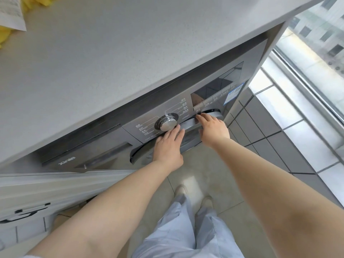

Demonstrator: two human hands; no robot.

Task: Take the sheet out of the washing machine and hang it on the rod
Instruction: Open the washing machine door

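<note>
Far left on the counter (93, 53) lie a printed paper (13, 13) and something yellow (35, 1) behind it, well away from the work. Under the counter sits the washer (104, 146), its detergent drawer (98, 161) at the left and the chrome dial (167, 122) near the middle of the panel.

Just below the dial, the left hand (168, 148) lies flat on the top edge of the door (191, 127), fingers straight and together, the tips close under the dial. It presses or steadies; it grips nothing. To the right, the right hand (214, 128) reaches over the same rim, fingertips at the upper edge near the buttons (198, 107) under the display (219, 84). How far those fingers curl over the rim I cannot tell from here, so whether it hooks the door or only touches it stays open.

The sheet is not in sight; I take it to be inside the drum, behind the door. The rod is not in view either.

What could go wrong: the left fingertips sit so near the dial that a slip might turn it. If the door is locked, pulling at the rim instead of the handle would strain it. The counter's edge hangs right above, a fair place to knock a head when bending down. Farther right are the floor tiles (270, 131) and the window (316, 43).
</note>
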